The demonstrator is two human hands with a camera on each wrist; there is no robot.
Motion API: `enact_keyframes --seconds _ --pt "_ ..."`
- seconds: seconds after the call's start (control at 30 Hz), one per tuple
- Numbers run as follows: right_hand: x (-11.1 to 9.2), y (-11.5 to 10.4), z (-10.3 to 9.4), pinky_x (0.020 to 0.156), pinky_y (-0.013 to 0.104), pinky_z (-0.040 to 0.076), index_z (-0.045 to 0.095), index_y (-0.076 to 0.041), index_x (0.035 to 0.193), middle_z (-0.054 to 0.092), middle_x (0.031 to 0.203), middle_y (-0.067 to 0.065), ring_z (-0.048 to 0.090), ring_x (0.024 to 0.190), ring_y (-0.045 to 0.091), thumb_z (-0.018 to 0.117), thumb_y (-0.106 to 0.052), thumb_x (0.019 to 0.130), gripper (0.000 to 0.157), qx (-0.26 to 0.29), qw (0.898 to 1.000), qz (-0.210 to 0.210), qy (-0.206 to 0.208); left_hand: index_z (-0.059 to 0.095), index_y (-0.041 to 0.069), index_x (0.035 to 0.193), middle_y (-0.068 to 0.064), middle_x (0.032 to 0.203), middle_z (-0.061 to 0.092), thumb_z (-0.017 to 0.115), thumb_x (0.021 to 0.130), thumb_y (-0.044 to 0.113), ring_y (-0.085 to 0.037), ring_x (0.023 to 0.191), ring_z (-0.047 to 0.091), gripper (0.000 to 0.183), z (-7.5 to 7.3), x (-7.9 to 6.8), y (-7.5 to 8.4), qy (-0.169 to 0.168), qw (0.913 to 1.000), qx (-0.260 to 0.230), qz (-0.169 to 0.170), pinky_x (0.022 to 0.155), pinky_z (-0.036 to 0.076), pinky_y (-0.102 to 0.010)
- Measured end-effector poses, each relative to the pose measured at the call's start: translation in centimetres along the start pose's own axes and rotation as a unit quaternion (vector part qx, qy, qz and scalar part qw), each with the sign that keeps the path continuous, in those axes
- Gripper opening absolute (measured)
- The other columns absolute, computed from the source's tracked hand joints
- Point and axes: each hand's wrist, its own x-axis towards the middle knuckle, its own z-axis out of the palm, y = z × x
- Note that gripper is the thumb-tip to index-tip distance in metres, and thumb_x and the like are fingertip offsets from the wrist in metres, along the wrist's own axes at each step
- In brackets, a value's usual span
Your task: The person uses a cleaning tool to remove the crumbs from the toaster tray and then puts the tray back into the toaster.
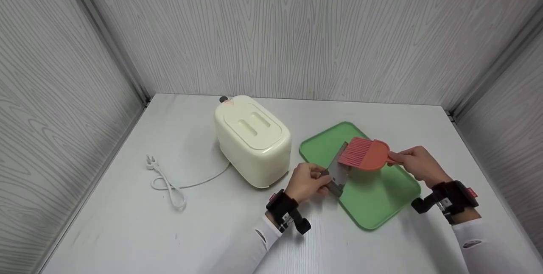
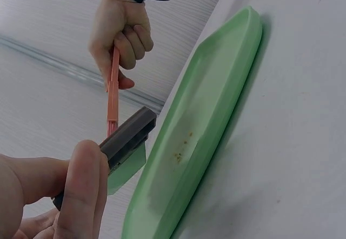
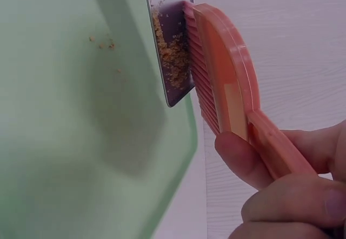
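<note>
My left hand [image 1: 306,181] pinches the dark edge grip of a thin metal crumb tray [image 1: 338,172], which is held tilted above a green serving tray [image 1: 373,206]. Brown crumbs [image 3: 175,60] lie on the crumb tray's shiny face in the right wrist view. Gripped by its handle, a small coral-coloured brush [image 1: 372,155] is in my right hand [image 1: 418,166], its pink bristles right at the crumb tray's surface. A few loose crumbs [image 2: 178,157] show on the green tray below.
Left of the green tray stands a cream toaster [image 1: 254,146] with a lid on top. Its white cord [image 1: 203,182] runs left across the white table [image 1: 127,231] to a plug [image 1: 151,163]. Grey wood-grain panels [image 1: 297,32] enclose the back and sides.
</note>
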Motion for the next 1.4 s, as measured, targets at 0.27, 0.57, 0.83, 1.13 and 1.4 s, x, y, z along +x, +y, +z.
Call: enact_keyframes --seconds 0.27,0.57,0.83,1.13,1.4 --pt "-0.3 1.0 -0.7 0.040 0.021 0.024 0.078 -0.001 0.117 0.078 0.102 0.010 0.021 0.048 0.002 0.058 -0.047 0.105 0.051 -0.009 1.000 0.006 -0.012 0.072 -0.007 0.110 -0.008 0.079 0.073 0.073 0.094 0.002 -0.011 0.056 0.068 0.018 -0.1 0.0 -0.2 0.002 1.0000 0.001 0.007 0.064 0.065 -0.037" --pt "-1.5 0.1 -1.7 0.060 0.027 0.048 0.077 0.001 0.117 0.074 0.082 -0.005 0.050 0.065 0.001 0.057 -0.050 0.105 0.056 -0.034 0.999 -0.020 0.031 0.071 -0.007 0.112 -0.007 0.079 0.073 0.073 0.094 0.002 -0.011 0.056 0.068 0.020 -0.1 0.0 0.0 -0.004 1.0000 -0.009 0.000 0.065 0.065 -0.037" --pt "-2.3 -2.5 -0.5 0.113 0.067 0.037 0.075 0.001 0.120 0.074 0.118 0.019 0.060 0.127 0.041 0.057 -0.050 0.104 0.057 -0.007 0.998 -0.059 0.016 0.072 -0.008 0.111 -0.009 0.078 0.073 0.072 0.095 0.001 -0.011 0.055 0.067 0.019 -0.2 0.0 -0.1 -0.010 0.9998 -0.014 0.014 0.066 0.066 -0.041" --pt "-2.8 -3.1 2.1 0.108 0.062 0.046 0.079 -0.003 0.115 0.077 0.112 0.015 0.066 0.119 0.039 0.057 -0.046 0.106 0.049 -0.020 0.996 -0.082 0.016 0.070 -0.009 0.115 -0.007 0.081 0.072 0.073 0.094 0.003 -0.011 0.056 0.068 0.024 -0.2 0.0 0.1 -0.013 0.9998 -0.013 0.005 0.068 0.066 -0.043" --pt "-3.1 -2.4 2.3 0.109 0.065 0.044 0.080 -0.009 0.116 0.076 0.118 0.012 0.065 0.123 0.038 0.058 -0.045 0.106 0.043 -0.038 0.995 -0.086 -0.017 0.072 -0.007 0.111 -0.007 0.078 0.071 0.075 0.094 0.003 -0.011 0.054 0.067 0.020 -0.2 0.0 0.1 -0.006 1.0000 -0.006 0.000 0.065 0.065 -0.041"
